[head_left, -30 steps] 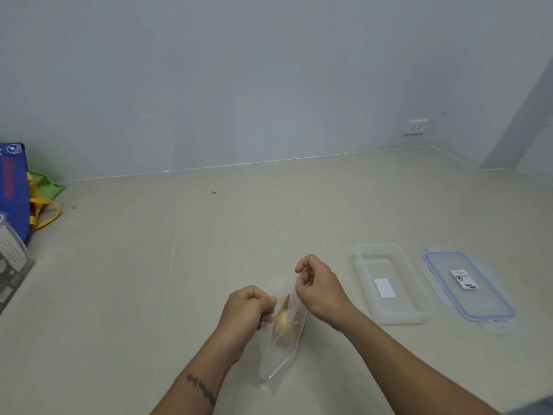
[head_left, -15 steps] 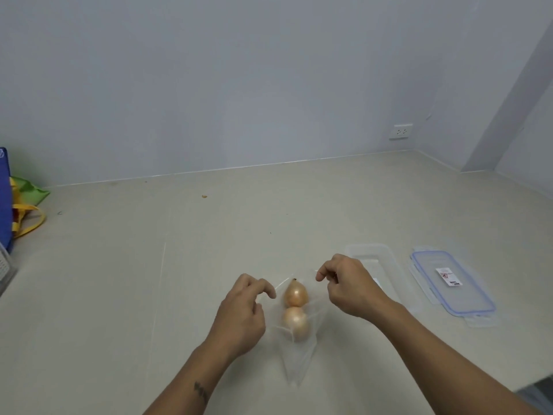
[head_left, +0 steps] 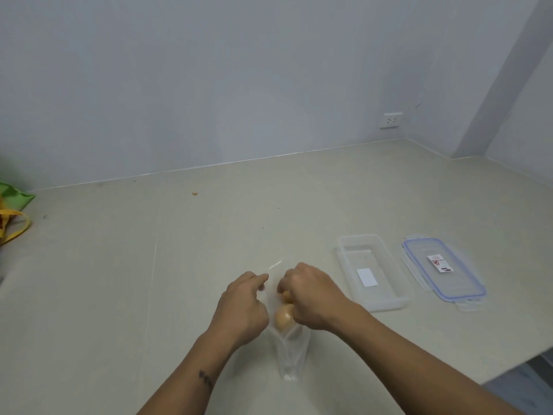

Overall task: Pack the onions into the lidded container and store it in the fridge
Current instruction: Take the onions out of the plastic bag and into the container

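A clear plastic bag (head_left: pixel 291 354) lies on the beige counter with two brown onions inside. The nearer onion (head_left: pixel 283 318) shows fully; the farther onion (head_left: pixel 286 295) is mostly hidden under my right hand (head_left: pixel 311 295), whose fingers reach into the bag's mouth and close around it. My left hand (head_left: pixel 244 307) pinches the bag's left edge and holds the mouth open. To the right stands the clear rectangular container (head_left: pixel 344 250), open and holding nothing, and beyond it its blue-rimmed lid (head_left: pixel 419 250) lies flat.
A green and yellow bag (head_left: pixel 13 211) sits at the far left edge. A wall socket (head_left: pixel 390 120) is on the back wall. The counter's front edge drops off at the lower right (head_left: pixel 514 366).
My hands pulled the bag's mouth open, which exposed the two onions. My right hand then moved left from the bag's edge into the mouth, onto the farther onion.
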Demonstrator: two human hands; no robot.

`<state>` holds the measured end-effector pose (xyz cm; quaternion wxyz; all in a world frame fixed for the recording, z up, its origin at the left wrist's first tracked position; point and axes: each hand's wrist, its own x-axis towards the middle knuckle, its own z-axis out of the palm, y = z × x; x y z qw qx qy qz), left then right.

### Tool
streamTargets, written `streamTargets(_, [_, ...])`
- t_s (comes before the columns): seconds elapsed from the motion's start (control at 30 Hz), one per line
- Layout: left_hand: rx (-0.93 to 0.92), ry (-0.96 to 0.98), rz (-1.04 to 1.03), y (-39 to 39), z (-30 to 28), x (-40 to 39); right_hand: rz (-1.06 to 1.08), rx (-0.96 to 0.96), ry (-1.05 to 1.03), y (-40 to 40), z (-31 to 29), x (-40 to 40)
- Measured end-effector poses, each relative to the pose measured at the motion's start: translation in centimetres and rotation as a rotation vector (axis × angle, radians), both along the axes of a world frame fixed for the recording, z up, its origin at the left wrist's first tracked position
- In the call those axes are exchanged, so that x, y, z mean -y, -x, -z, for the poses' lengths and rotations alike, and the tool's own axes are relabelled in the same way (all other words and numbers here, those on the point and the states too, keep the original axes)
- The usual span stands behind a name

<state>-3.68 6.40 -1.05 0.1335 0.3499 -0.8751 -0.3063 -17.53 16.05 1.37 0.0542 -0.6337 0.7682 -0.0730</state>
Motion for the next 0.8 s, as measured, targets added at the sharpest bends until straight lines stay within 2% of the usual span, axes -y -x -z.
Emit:
streamTargets(0.1, [-0.02,0.003,-0.038,-0.5,0.5,0.1,-0.035,-0.12,-0.247,-0.4,1.4,0.6])
streamTargets(0.17, [-0.028,-0.01,-0.03,-0.9,0.8,0.1,-0.048,-0.151,-0.339,-0.5,2.7,0.8])
streamTargets(0.4, [-0.087,-0.05,-0.083,-1.1,1.3,-0.3,0.01,-0.151,-0.431,-0.5,5.2,2.1])
streamTargets(0.5, [-0.159,-0.079,-0.149,-0.3,1.2,-1.1,-0.061,0.015,-0.32,1.2,4.4,1.1])
streamTargets(0.67, [-0.308,-0.145,-0.267,2.3,0.3,-2.6,0.016,0.637,0.0,6.2,0.6,-2.8])
streamTargets(0.73, [-0.344,-0.198,-0.305,3.9,0.0,-3.4,0.12,0.737,0.159,9.7,-0.2,-4.3])
streamTargets(0.8, [-0.395,-0.287,-0.344,5.6,-0.4,-4.0,0.26,0.723,0.234,13.9,-0.1,-5.2])
